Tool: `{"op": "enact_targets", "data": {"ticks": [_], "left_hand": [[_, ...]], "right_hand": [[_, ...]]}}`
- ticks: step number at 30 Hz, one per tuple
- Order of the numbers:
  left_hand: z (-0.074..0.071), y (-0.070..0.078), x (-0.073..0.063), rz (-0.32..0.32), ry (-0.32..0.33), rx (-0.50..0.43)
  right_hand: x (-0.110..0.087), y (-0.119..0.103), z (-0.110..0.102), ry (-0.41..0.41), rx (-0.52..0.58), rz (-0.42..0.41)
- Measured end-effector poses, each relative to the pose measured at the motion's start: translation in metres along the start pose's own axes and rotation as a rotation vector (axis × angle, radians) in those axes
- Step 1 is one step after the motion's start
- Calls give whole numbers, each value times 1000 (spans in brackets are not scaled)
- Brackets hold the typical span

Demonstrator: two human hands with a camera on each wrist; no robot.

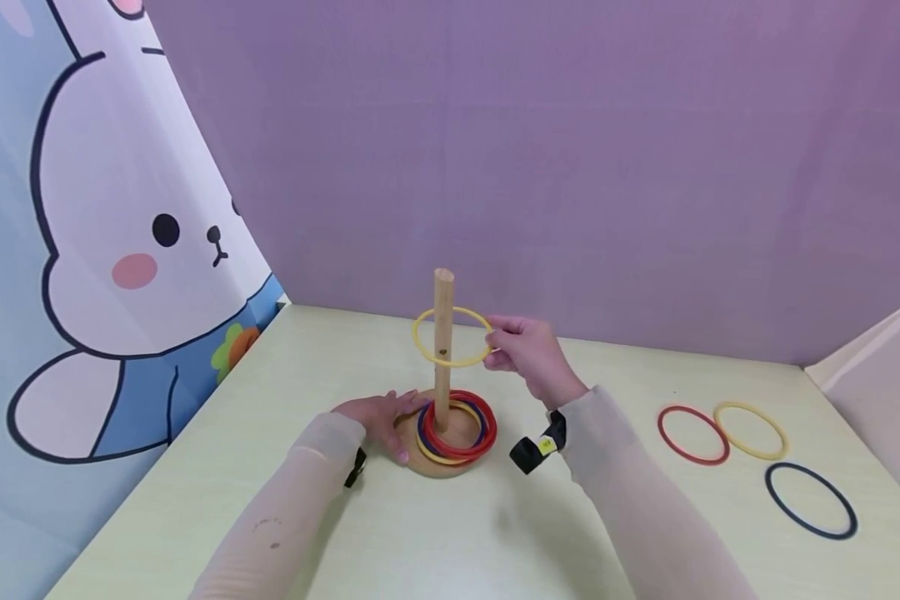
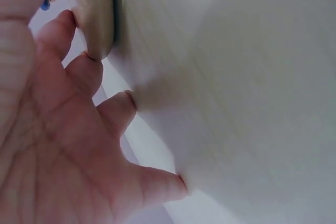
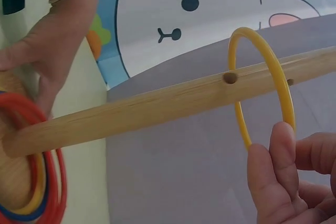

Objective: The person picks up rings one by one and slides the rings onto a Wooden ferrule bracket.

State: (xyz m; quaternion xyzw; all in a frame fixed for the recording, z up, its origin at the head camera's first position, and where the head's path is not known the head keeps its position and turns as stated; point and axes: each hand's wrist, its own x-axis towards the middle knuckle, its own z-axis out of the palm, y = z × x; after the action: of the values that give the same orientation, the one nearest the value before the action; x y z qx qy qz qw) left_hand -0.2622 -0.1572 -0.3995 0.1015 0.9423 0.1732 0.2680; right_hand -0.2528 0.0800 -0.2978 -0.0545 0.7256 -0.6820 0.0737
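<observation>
A wooden post (image 1: 443, 308) stands upright on a round wooden base (image 1: 411, 454). My right hand (image 1: 528, 350) pinches the right side of a yellow ring (image 3: 284, 98) between thumb and fingers. That ring encircles the upper part of the post, well above the base. Several red, blue and yellow rings lie stacked around the post's foot, a red ring (image 1: 491, 429) on top. At the left edge of the base, my left hand (image 1: 375, 419) rests with spread fingers. In the left wrist view, some fingertips (image 2: 67, 19) touch the base's side and others meet the tabletop.
On the right of the table lie a loose red ring (image 1: 697, 459), a yellow ring (image 1: 765, 457) and a dark blue ring (image 1: 832, 535). A purple cloth (image 1: 570, 183) hangs behind the table, and a rabbit-print cloth (image 1: 120, 208) covers the left side.
</observation>
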Motion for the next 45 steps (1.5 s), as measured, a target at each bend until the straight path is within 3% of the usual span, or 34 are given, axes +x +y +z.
{"op": "enact_targets", "data": {"ticks": [13, 24, 31, 39, 45], "left_hand": [[7, -9, 1, 106, -6, 20], [4, -7, 2, 107, 0, 22], [6, -7, 6, 89, 7, 16], [3, 0, 1, 55, 11, 1], [0, 0, -1, 100, 8, 19]], "right_hand": [[0, 44, -3, 1, -42, 53], [-1, 73, -3, 29, -14, 66], [-2, 93, 0, 44, -112, 56], [-4, 107, 3, 56, -168, 43], [-3, 111, 3, 59, -177, 33]]}}
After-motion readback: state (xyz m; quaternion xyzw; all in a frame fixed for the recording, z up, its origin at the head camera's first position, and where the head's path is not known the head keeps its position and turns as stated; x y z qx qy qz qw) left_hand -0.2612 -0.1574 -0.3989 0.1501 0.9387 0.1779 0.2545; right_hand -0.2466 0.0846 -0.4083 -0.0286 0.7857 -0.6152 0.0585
